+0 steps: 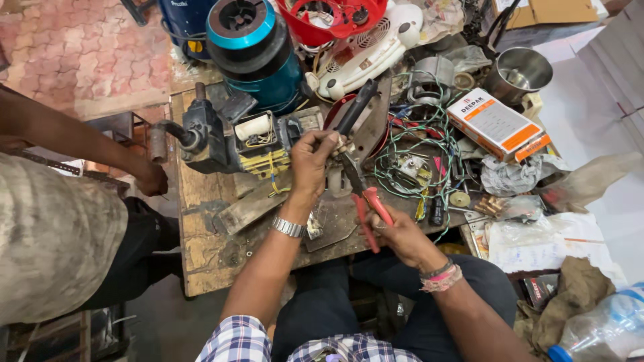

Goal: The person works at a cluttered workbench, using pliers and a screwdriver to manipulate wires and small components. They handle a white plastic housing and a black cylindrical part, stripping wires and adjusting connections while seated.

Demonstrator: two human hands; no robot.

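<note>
Left of the pliers, the left hand (312, 161) is clamped on a small part with a black handle (355, 107) rising from it, above the wooden table (208, 258). The right hand (396, 231) is closed on red-handled pliers (362, 194), whose dark nose bites that part. The gripping step seems under way; a steady squeeze appears due next.

Seen from above: left hand (312, 161) closed around a small part and the black handle (357, 106) of a tool above the wooden tabletop (208, 261). Right hand (396, 231) gripping red-handled pliers (365, 201), tips touching the held part. Just left, a motor with exposed windings (258, 144). Right of the hands, tangled green wires (419, 144) and an orange-and-white box (498, 124). Another person's hand (151, 179) at the tabletop's left edge.
</note>
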